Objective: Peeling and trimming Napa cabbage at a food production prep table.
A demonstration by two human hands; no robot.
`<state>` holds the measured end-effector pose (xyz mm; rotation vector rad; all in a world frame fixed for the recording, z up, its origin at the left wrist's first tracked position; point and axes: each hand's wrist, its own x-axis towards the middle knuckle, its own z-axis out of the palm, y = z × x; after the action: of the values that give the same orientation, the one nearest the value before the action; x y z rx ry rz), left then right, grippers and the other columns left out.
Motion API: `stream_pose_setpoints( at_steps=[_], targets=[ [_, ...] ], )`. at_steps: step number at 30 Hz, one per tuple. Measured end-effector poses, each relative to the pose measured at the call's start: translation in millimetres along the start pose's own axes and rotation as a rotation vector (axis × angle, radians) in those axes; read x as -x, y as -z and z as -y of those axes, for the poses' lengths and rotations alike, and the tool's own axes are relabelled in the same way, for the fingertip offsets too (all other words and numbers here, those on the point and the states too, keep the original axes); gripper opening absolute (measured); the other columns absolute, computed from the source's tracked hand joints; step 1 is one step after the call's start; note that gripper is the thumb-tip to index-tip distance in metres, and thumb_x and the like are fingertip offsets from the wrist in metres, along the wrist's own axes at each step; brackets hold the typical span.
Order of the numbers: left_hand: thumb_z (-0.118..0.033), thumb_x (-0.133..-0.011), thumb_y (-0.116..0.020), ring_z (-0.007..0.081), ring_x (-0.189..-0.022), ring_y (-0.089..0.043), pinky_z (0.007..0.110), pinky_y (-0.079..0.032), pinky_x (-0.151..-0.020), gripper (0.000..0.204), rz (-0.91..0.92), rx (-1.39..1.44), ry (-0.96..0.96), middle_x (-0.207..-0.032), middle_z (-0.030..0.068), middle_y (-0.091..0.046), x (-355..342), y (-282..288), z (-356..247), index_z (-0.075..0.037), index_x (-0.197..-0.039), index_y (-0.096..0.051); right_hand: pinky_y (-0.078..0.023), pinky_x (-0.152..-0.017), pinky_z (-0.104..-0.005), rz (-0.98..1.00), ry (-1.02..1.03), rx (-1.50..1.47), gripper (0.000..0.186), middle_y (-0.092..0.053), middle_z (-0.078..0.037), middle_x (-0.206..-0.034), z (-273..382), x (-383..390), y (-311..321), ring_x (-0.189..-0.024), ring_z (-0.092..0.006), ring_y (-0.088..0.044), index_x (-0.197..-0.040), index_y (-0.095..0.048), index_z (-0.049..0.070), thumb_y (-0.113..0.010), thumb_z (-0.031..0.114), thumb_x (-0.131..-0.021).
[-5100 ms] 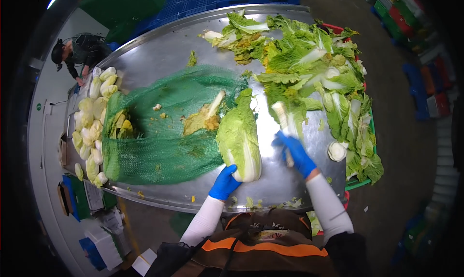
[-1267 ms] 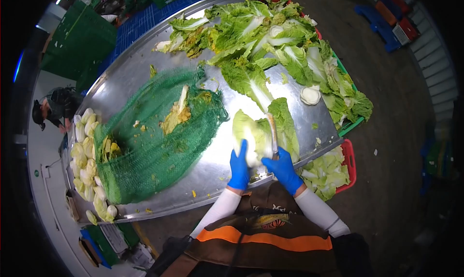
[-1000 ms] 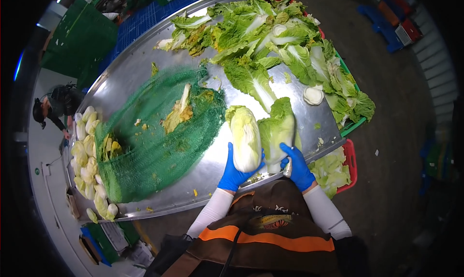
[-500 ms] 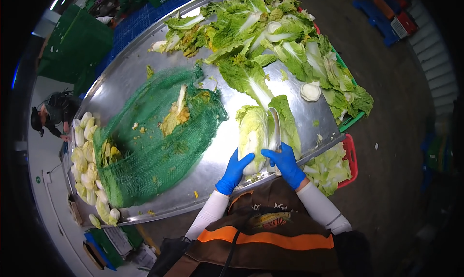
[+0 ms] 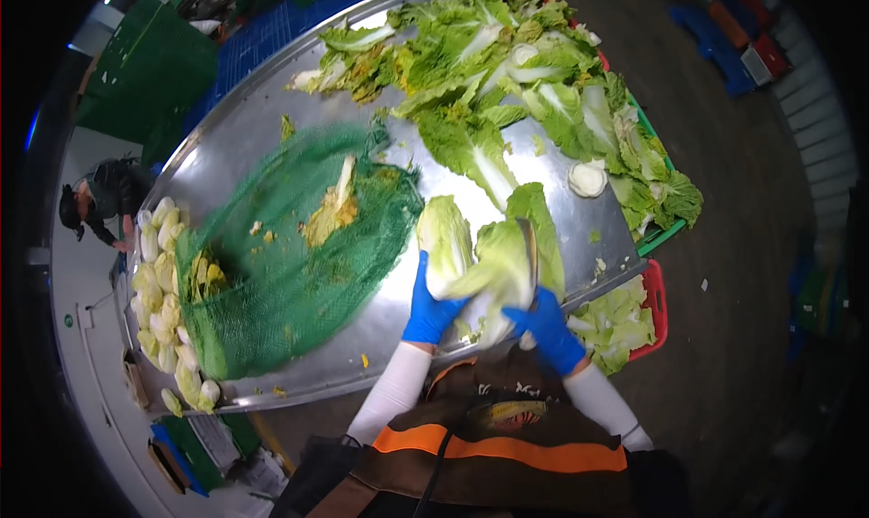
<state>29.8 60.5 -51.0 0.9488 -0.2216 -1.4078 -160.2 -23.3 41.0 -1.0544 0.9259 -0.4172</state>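
Note:
My blue-gloved left hand (image 5: pixel 433 305) is wrapped round a pale napa cabbage head (image 5: pixel 444 242) at the table's near edge. My right hand (image 5: pixel 543 323), also gloved, grips a knife (image 5: pixel 529 242) with a pale green leaf (image 5: pixel 493 274) against it, blurred as it separates from the head. A darker outer leaf (image 5: pixel 543 210) lies on the steel table (image 5: pixel 317 373) behind the knife. To the left of my hands spreads a green mesh bag (image 5: pixel 281 310) with yellowed scraps in it. A white cut cabbage base (image 5: pixel 587 179) sits to the right.
Trimmed leaves (image 5: pixel 489 57) are heaped along the table's far and right side over a green crate (image 5: pixel 661 237). A red crate (image 5: pixel 659 314) of leaves stands below the right edge. Several trimmed cabbages (image 5: pixel 163 310) line the left end, where another person (image 5: pixel 109 192) bends over.
Since half a second ago the cabbage head has tilted and moved left in my left hand, and a leaf has swung away from it toward my right hand, peeling down.

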Motion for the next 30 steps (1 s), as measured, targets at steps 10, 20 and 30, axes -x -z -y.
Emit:
stream_pose_setpoints(
  at_steps=[10,20,30],
  targets=[
    [-0.024,-0.089,-0.063,0.0232,-0.115,-0.057,0.037,-0.046,-0.099,0.057,0.052,-0.218,-0.046,-0.130,0.0160,-0.055,28,-22,-8,0.003,-0.135,-0.042,-0.045,-0.054,-0.0197,-0.008,-0.126,-0.080,0.054,-0.064,-0.001,-0.087,-1,-8,-4,-0.062,-0.0037,-0.053,-0.120,-0.057,0.002,-0.081,0.026,-0.077],
    [-0.017,-0.080,-0.076,0.0205,-0.110,-0.058,0.034,-0.047,-0.096,0.067,-0.097,-0.417,-0.062,-0.124,0.0144,-0.058,27,-52,-21,0.005,-0.134,-0.042,-0.045,-0.055,-0.0205,-0.115,-0.029,-0.131,0.050,-0.057,0.003,-0.080,-29,-11,4,-0.064,-0.0043,-0.052,-0.116,-0.055,0.002,-0.082,0.015,-0.076],
    [-0.011,-0.073,-0.078,0.0220,-0.115,-0.056,0.035,-0.045,-0.099,0.076,-0.015,-0.374,0.023,-0.126,0.0125,-0.057,33,-51,-22,0.001,-0.138,-0.039,-0.046,-0.065,-0.0228,-0.003,-0.180,-0.174,0.040,-0.053,0.001,-0.087,-16,-8,-2,-0.076,-0.0059,-0.051,-0.108,-0.054,0.003,-0.079,0.014,-0.080]
  ],
)
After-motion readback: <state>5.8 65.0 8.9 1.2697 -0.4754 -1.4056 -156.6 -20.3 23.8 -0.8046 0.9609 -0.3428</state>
